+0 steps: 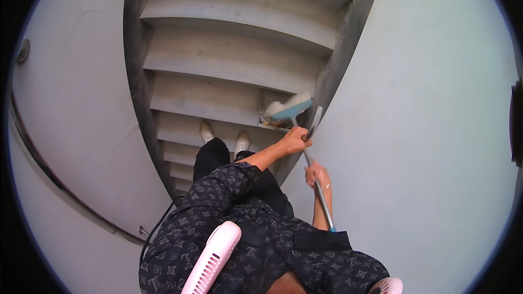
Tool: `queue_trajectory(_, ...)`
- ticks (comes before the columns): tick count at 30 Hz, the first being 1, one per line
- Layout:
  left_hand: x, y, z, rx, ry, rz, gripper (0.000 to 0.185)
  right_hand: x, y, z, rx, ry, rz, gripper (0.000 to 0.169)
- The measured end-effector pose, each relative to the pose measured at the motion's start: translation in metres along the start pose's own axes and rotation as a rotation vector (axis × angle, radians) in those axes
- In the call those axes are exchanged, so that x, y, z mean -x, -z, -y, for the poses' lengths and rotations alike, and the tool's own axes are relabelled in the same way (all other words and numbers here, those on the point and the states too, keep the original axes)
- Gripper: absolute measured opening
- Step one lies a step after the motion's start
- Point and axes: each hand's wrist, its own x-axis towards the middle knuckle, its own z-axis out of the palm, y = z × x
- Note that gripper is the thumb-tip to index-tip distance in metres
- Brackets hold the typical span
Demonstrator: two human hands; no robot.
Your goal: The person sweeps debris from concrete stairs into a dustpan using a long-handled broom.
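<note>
My left hand (pixel 295 141) is closed around a bent metal tube (pixel 316 119), which looks like the handle of a dustpan. Below it, my right hand (pixel 318 174) grips the metal handle (pixel 323 204) of a broom. The handle passes by my left hand; whether that hand touches it too cannot be told. The broom's blue head (pixel 292 110) with pale bristles (pixel 301 98) is slightly blurred. It is over an open dustpan (pixel 265 124) with loose debris inside, on a stair tread at the right side. The head hides part of the pan.
A curved staircase (pixel 241 45) with grey steps runs between dark side stringers (pixel 347 32) and pale walls. My shoes (pixel 242 141) stand on a step left of the dustpan. A metal handrail (pixel 45 171) follows the left wall. A dark cable (pixel 157 222) hangs beside my left side.
</note>
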Motion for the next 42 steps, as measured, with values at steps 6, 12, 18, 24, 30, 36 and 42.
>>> queue_trajectory(6, 0.007, 0.003, -0.009, 0.018, 0.011, 0.051, 0.02, 0.024, -0.024, 0.033, 0.11, 0.107, 0.045, 0.056)
queue_trajectory(12, 0.015, 0.0, 0.005, 0.156, -0.041, 0.004, 0.022, -0.06, -0.09, 0.128, 0.337, 0.234, 0.143, 0.046)
queue_trajectory(18, 0.031, 0.016, -0.005, 0.054, 0.0, 0.098, 0.026, -0.097, -0.102, 0.148, 0.414, 0.174, 0.399, 0.067)
queue_trajectory(24, 0.026, 0.013, 0.004, -0.003, 0.006, 0.053, 0.027, -0.088, -0.054, 0.169, 0.47, 0.167, 0.133, 0.059)
queue_trajectory(30, 0.014, 0.002, 0.004, -0.016, 0.002, 0.104, 0.02, -0.088, 0.014, 0.097, 0.342, 0.189, 0.036, 0.008)
queue_trajectory(36, 0.013, -0.005, 0.011, -0.006, 0.0, 0.007, 0.027, 0.035, 0.013, -0.013, 0.01, -0.075, 0.027, 0.022)
queue_trajectory(42, 0.022, -0.005, 0.003, 0.008, -0.007, -0.004, 0.022, 0.011, -0.017, 0.042, 0.086, 0.165, 0.094, 0.058)
